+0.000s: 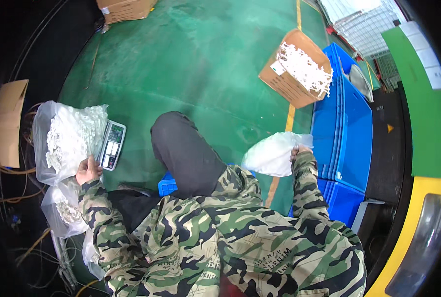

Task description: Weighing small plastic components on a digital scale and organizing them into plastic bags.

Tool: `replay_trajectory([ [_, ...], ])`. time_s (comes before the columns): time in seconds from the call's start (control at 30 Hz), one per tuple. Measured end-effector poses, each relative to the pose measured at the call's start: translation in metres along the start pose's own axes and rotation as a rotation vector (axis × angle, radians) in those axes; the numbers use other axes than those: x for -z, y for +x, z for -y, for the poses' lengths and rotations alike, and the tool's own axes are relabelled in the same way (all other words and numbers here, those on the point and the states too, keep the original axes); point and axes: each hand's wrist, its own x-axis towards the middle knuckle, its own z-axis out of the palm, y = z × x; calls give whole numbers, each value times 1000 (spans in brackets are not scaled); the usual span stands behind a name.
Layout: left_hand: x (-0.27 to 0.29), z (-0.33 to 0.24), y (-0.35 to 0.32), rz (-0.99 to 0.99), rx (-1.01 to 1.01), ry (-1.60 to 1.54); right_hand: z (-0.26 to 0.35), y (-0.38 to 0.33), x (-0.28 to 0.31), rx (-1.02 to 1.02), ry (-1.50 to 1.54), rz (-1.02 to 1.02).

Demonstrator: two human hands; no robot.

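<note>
Gripping with my left hand (88,170) the clear bag of white parts (72,138) sitting on the scale (111,145), my right hand (296,150) clutches a second white bag (272,154) beside the blue crates (349,133) (carton of parts (299,69) beyond); I'd steady the weighed bag fully before releasing.

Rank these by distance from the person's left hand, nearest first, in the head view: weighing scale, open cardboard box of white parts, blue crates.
1. Weighing scale, just right of the left hand.
2. Blue crates, far right.
3. Open cardboard box of white parts, upper right.
</note>
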Motion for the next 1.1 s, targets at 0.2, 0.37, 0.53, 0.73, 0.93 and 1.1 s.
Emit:
replay_trajectory([
  [0.2,1,-13,-19,-44,13,33,24,45,-108,-74,75,419],
  [0.37,8,-16,-37,-51,9,-16,-62,96,-286,231,-306,519],
  [0.53,14,-15,-47,-75,16,-9,-106,-59,-380,32,-166,622],
  [0.73,-55,-46,-43,15,27,118,-109,-189,-382,28,-310,817],
  [0.93,-208,-122,5,532,-299,542,-144,-162,-381,1004,-811,931],
  [1.1,-296,-133,6,977,-413,1069,-136,-159,-377,525,-782,1073],
])
